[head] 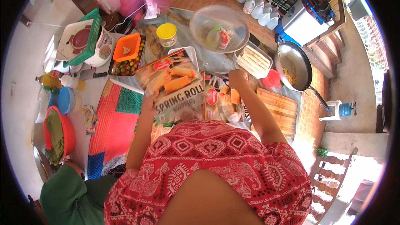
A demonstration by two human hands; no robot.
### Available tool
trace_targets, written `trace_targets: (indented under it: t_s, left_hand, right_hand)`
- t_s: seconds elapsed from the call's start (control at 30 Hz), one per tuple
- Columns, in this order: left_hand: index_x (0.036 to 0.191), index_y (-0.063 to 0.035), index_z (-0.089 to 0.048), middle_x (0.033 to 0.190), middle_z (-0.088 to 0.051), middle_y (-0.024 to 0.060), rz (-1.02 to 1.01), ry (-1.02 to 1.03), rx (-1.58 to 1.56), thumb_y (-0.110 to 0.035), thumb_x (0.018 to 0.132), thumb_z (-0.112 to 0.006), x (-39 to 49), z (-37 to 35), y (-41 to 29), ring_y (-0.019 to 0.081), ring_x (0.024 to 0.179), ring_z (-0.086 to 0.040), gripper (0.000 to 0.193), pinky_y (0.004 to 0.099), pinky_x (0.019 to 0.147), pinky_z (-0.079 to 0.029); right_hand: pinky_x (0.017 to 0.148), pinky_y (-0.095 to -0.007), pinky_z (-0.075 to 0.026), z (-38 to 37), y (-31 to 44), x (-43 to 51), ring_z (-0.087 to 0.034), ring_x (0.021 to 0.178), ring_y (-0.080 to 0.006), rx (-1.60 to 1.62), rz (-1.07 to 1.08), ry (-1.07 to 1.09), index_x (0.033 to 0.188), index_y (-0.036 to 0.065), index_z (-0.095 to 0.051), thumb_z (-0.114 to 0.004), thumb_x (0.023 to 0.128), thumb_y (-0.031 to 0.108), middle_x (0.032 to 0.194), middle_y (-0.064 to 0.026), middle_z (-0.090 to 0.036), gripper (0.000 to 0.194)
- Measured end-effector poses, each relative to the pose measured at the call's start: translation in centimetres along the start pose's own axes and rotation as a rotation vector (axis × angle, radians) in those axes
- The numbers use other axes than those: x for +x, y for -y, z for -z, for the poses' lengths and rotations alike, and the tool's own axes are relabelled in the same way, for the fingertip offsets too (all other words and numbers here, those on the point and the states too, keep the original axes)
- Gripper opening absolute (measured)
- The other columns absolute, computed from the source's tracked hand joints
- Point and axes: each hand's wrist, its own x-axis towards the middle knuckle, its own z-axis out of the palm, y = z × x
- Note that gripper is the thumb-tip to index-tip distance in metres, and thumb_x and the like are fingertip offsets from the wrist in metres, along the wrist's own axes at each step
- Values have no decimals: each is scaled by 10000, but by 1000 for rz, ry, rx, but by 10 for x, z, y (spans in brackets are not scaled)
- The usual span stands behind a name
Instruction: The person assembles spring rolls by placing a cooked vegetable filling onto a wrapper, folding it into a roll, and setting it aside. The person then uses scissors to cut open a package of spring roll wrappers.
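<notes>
My left hand (150,98) grips the left edge of a packet of spring roll wrappers (175,84), held up and tilted before me. At the right, my right hand (238,78) is closed on a pair of scissors (218,75), whose blades point left towards that packet. A second packet of spring roll wrappers (225,103) lies below my right hand on the table. Beyond my right hand stands a clear plastic container (253,61) with rows of pale rolls. A white tray (192,53) shows partly behind the raised packet.
A frying pan (293,65) with food bits, a red plastic cup (272,79) and a wooden cutting board (278,109) are at the right. Ahead are a large plastic basin (200,34) and yellow-lidded tub (166,34). Leftward lie a knife (90,74) and calamansi tray (126,67). Another person (65,190) sits lower left.
</notes>
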Motion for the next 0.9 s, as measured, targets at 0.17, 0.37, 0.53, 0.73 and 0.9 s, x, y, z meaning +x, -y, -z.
trace_targets:
  t_s: [0.17, 0.37, 0.53, 0.73, 0.9]
  left_hand:
    - [1275, -42, -512, 1110, -647, 124, 123, 83, 182, -95, 840, -720, 67, 3, 2, 253, 972, -662, 485, 406, 804, -568]
    - [1219, -25, -571, 1097, -652, 115, -307, -47, 1065, -135, 825, -734, 93, -11, -40, 181, 1009, -625, 440, 304, 805, -493]
    - [1001, -28, -622, 855, -609, 50, -426, 33, 874, -207, 854, -699, 63, 15, -17, 168, 759, -592, 244, 307, 682, -478]
    - [1192, -87, -561, 1205, -638, 126, 781, 343, 89, -392, 949, -586, -47, -28, 85, 251, 1039, -636, 391, 345, 863, -545]
    - [1172, -91, -560, 1229, -627, 122, 736, 171, -181, -376, 960, -573, -32, -43, 106, 259, 1098, -616, 355, 333, 872, -551]
  right_hand:
    - [722, -362, -547, -25, -43, -56, -698, 813, -280, 168, 32, 26, 826, 41, -704, -767, 621, 318, 820, -117, -710, 350]
    - [566, -273, -506, -59, -69, -113, -654, 689, -133, 1100, 14, 457, 802, 22, -652, -771, 805, 273, 699, -76, -666, 278]
    - [595, -264, -519, -96, -49, -112, -588, 658, -119, 1387, 200, 741, 1056, 52, -535, -647, 930, 321, 776, -18, -580, 318]
    - [580, -242, -510, -113, -30, -64, -606, 656, -98, 1134, 355, 855, 1019, 87, -572, -624, 915, 456, 769, -13, -609, 387]
    - [589, -224, -521, -97, -16, -23, -606, 631, -83, 951, 288, 977, 1042, 137, -618, -630, 848, 603, 787, 12, -621, 505]
